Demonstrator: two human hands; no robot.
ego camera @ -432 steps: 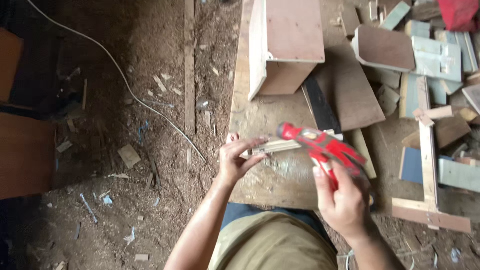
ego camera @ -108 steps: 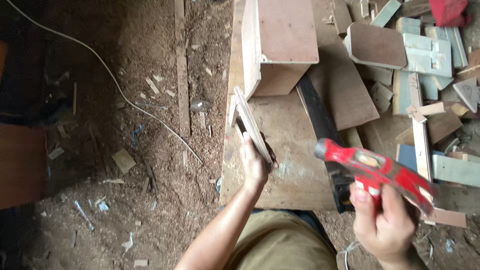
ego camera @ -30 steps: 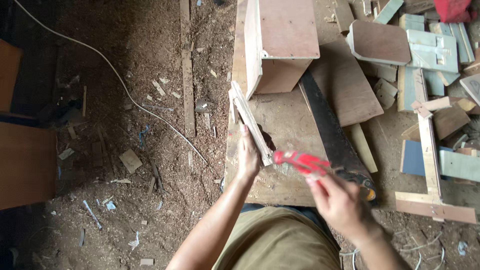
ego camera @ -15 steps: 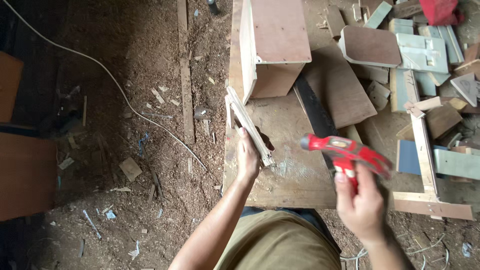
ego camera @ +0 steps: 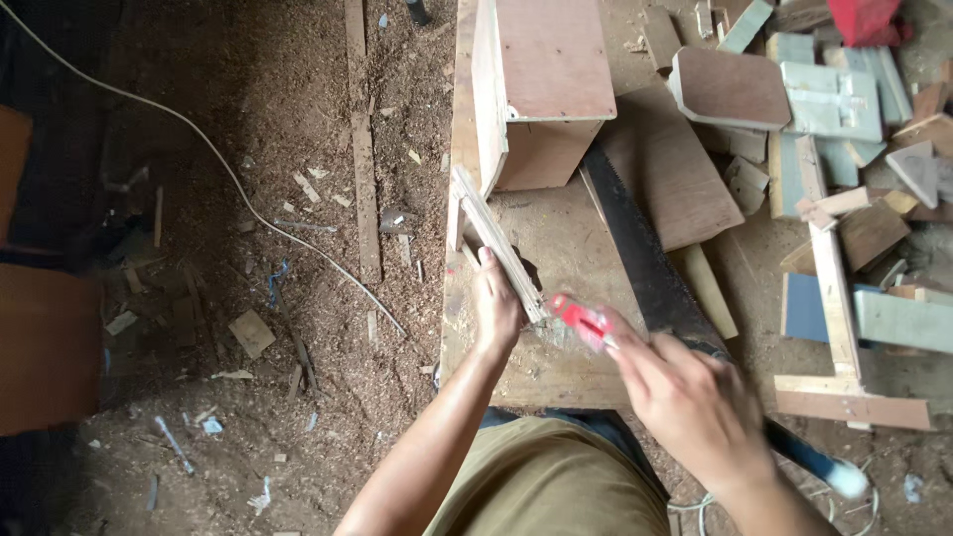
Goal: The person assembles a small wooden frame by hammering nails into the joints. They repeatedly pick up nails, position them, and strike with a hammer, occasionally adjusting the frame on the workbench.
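Sawdust covers the floor [ego camera: 248, 149] beside a worn board [ego camera: 556, 248]. On it the left hand [ego camera: 496, 308] grips a thin wood strip [ego camera: 491, 238] standing on edge, and the right hand [ego camera: 685, 397], just right of it, is closed around a red tool [ego camera: 581, 320] whose tip meets the strip's near end. A saw [ego camera: 635, 248] lies just beyond the right hand, a wooden box [ego camera: 541, 89] above the strip, and scrap offcuts [ego camera: 844, 149] farther right.

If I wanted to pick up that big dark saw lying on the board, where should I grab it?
Probably by its handle end, the near end by the person's right hand. The saw lies flat across the wooden board, and its long dark blade runs away toward the wooden box. That blade is thin and flat against the wood, so it is hard to pinch. Come from the near right side.
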